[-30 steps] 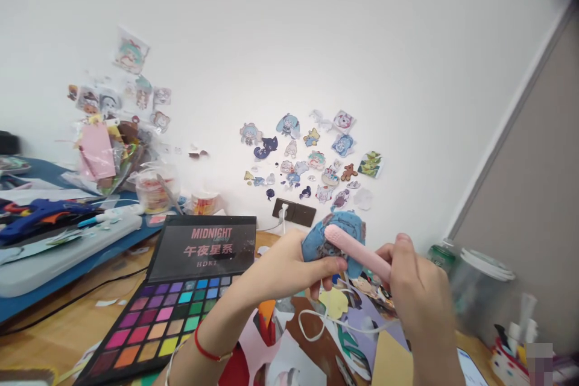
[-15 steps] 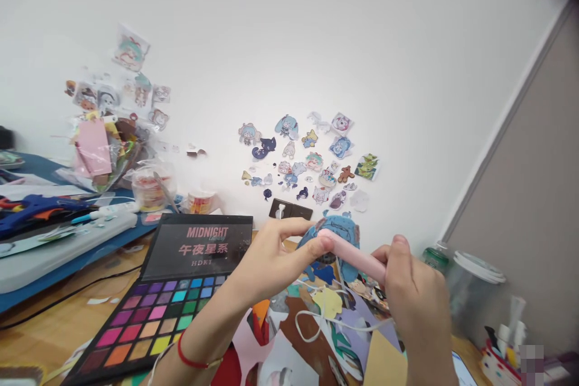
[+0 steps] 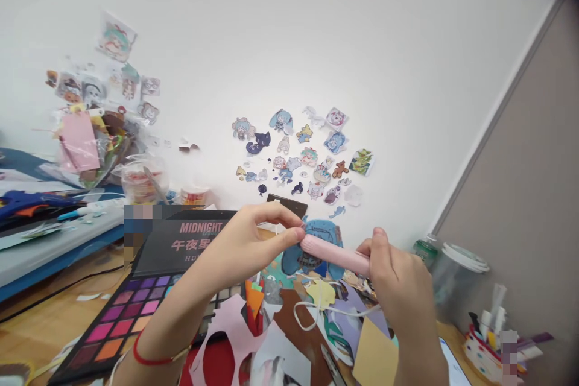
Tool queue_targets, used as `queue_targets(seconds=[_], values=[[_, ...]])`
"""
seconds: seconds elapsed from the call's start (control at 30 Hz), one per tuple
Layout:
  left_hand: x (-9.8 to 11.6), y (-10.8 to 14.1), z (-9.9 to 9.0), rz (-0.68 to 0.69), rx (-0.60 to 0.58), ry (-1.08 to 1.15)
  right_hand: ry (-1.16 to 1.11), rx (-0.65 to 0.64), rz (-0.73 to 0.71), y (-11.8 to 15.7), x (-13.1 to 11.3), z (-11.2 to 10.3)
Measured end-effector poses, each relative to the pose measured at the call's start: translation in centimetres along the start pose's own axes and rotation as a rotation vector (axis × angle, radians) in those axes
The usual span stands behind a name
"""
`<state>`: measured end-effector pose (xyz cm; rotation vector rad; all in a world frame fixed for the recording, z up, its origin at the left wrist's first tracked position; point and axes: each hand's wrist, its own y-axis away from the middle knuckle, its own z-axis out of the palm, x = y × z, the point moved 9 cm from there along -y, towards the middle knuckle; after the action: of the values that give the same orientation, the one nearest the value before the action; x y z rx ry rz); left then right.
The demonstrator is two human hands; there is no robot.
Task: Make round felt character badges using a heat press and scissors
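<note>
A blue cutout figure [image 3: 333,233] with dark drawn lines hangs upright over the table, partly hidden behind a pink rod-shaped tool. My left hand [image 3: 256,238] has its thumb and forefinger pinched at the figure's upper left edge. The thumb tip is right beside the ribbed end of the pink tool [image 3: 337,254]. My right hand [image 3: 398,277] is wrapped round the other end of that tool, thumb raised. The tool slants down to the right across the figure's front. What kind of tool it is cannot be made out.
Below lie paper scraps [image 3: 289,353], a looped white cord [image 3: 304,321] and metal-bladed scissors or tweezers [image 3: 332,365]. An eyeshadow palette [image 3: 106,332] stands open at left. At right are a lidded tub [image 3: 459,277] and a dotted pen holder [image 3: 482,353]. Stickers [image 3: 309,157] cover the wall.
Both hands have shifted left and slightly together, with the figure and pink tool. The tool's ribbed end now shows beside my left thumb instead of under it. The whole view has shifted a little.
</note>
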<state>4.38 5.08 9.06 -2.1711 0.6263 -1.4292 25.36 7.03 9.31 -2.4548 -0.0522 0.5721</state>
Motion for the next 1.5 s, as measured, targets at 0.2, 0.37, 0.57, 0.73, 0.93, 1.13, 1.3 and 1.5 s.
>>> queue_targets(seconds=[0.2, 0.37, 0.57, 0.73, 0.93, 1.13, 1.3, 1.5], values=[[1.2, 0.4, -0.8, 0.021, 0.055, -0.052, -0.007, 0.011, -0.091, 0.6, -1.4, -0.4], [0.9, 0.4, -0.7, -0.003, 0.086, -0.004, -0.001, -0.038, -0.186, 0.7, -2.2, 0.1], [0.8, 0.5, -0.2, -0.009, 0.094, 0.055, -0.025, 0.024, -0.162, 0.9, -2.3, -0.3], [0.8, 0.6, -0.1, -0.018, 0.087, 0.102, -0.002, 0.081, -0.186, 1.1, -2.6, -0.8], [0.9, 0.6, 0.0, -0.044, 0.061, 0.107, -0.03, 0.089, -0.17, 0.9, -2.1, -1.0], [0.7, 0.8, 0.5, -0.067, -0.01, 0.021, -0.051, 0.176, -0.068, 1.2, -1.7, -2.0], [0.9, 0.9, 0.6, -0.056, 0.009, -0.001, -0.077, 0.177, -0.043, 1.3, -1.5, -2.0], [1.3, 1.0, 0.6, -0.031, 0.036, -0.014, -0.057, 0.245, -0.073, 1.4, -1.4, -2.6]])
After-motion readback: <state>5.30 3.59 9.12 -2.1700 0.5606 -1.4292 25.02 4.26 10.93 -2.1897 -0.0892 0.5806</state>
